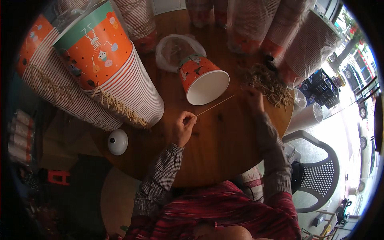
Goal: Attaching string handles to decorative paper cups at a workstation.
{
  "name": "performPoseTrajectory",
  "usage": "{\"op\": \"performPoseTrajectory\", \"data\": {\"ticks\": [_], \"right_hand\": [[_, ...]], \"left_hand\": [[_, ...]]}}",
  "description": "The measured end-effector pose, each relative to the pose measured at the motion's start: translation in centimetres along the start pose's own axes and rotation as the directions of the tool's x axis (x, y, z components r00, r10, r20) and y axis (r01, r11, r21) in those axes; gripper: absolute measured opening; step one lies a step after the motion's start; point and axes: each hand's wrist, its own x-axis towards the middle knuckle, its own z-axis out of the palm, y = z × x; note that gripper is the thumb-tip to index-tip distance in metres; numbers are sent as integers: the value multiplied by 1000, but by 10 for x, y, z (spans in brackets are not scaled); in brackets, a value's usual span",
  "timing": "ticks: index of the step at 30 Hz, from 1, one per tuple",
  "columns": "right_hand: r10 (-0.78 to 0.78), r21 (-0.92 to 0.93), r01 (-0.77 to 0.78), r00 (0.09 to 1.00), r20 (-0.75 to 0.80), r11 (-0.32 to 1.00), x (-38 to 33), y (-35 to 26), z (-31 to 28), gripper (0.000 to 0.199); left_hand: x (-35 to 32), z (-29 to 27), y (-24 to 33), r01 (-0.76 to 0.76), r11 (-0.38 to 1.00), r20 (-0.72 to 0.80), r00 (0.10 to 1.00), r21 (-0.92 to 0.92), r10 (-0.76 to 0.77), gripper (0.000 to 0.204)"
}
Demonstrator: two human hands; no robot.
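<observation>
My left hand [185, 127] pinches the end of a thin tan cord [216, 105] between thumb and fingertips. From there the cord runs straight up and to the right, in front of a paper bucket [208, 88]. That bucket is orange with dark figures and lies tipped, its white mouth toward me. Over at the right, my right hand [255, 100] is beside a tangled pile of tan cords [274, 86]; its fingers are dim and smeared, so their grip is unclear.
Tall nested stacks of orange-and-green paper buckets [100, 52] fill the left, with tan cords hanging on them. More plastic-wrapped stacks [308, 44] stand at the back right. A clear plastic bag [168, 50], a white lid with a black knob [118, 142] and a grey chair [320, 176] surround me.
</observation>
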Motion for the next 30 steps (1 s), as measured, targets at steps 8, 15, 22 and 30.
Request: {"op": "performPoseTrajectory", "data": {"ticks": [8, 15, 22, 30], "right_hand": [[85, -506, -29, 993, 87, 862, 99, 5, -49, 23], [50, -875, 5, 998, 34, 484, 167, 34, -75, 26], [-339, -673, 173, 933, -123, 719, 115, -31, -68, 22], [141, 266, -310, 851, 506, 913, -91, -142, 73, 18]], "left_hand": [[-8, -18, -4, -9, 999, -134, 991, 45, 15, 12], [-3, -5, 18, -25, 994, -226, 974, -108, 0, 12], [-7, 1, 18, 6, 995, -106, 994, -101, -17, 10], [-18, 11, 15, -164, 983, -28, 986, 85, 166, 6]]}}
